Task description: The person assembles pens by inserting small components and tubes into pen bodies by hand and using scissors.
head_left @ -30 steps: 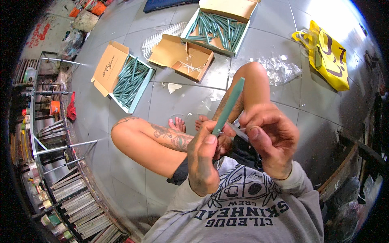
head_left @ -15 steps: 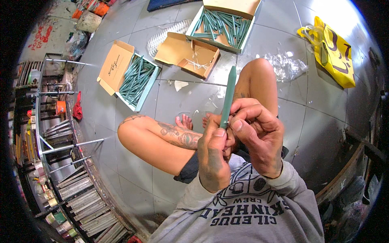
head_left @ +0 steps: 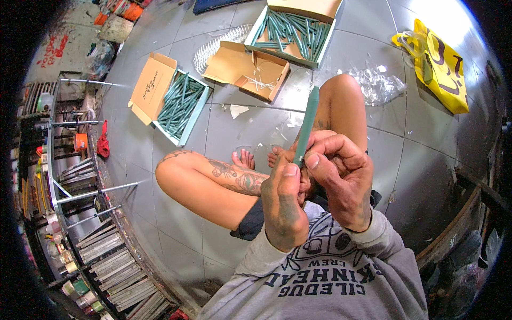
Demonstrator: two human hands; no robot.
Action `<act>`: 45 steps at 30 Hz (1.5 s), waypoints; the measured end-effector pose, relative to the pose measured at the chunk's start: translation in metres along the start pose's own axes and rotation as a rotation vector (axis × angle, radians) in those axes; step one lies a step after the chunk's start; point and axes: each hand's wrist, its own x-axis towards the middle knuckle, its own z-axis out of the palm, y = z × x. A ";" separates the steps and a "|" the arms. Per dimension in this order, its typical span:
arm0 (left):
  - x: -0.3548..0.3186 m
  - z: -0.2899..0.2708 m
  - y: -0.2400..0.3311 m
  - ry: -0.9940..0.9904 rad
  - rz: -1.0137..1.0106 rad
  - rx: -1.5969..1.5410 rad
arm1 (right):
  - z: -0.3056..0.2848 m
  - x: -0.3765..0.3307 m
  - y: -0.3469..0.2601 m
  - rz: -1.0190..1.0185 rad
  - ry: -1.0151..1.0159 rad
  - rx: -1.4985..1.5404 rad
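Observation:
A dark green pen (head_left: pixel 308 120) stands tilted up in front of me, its pointed end uppermost and leaning slightly right. My left hand (head_left: pixel 284 202) is closed round its lower part, the thumb pressed along the barrel. With finger and thumb, my right hand (head_left: pixel 344 176) pinches the same part from the right, beside a small dark-and-white spot on the barrel. Fingers hide the pen's lower end. Beyond my knees, similar green pens fill a light-blue box (head_left: pixel 198 113) at left and another light-blue box (head_left: pixel 324 45) at the top.
Between those boxes sits an open brown cardboard box (head_left: pixel 277 88) with thin white sticks, near a spiky clear plastic piece (head_left: pixel 210 50). Crumpled clear plastic (head_left: pixel 377 85) and a yellow bag (head_left: pixel 440 74) lie to the right. A metal rack (head_left: pixel 54 154) lines the left side.
The pen's tip has shifted a little right, so it leans more. Both hands keep their grip with only a slight shift.

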 end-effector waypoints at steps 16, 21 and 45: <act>0.004 0.005 -0.011 0.063 0.146 0.111 | 0.003 -0.001 -0.001 -0.001 0.040 0.002; 0.004 0.004 -0.008 0.046 0.175 0.175 | 0.005 -0.002 -0.001 0.001 0.060 -0.009; 0.002 0.004 -0.008 0.041 0.242 0.258 | 0.010 -0.004 -0.001 -0.051 0.073 -0.026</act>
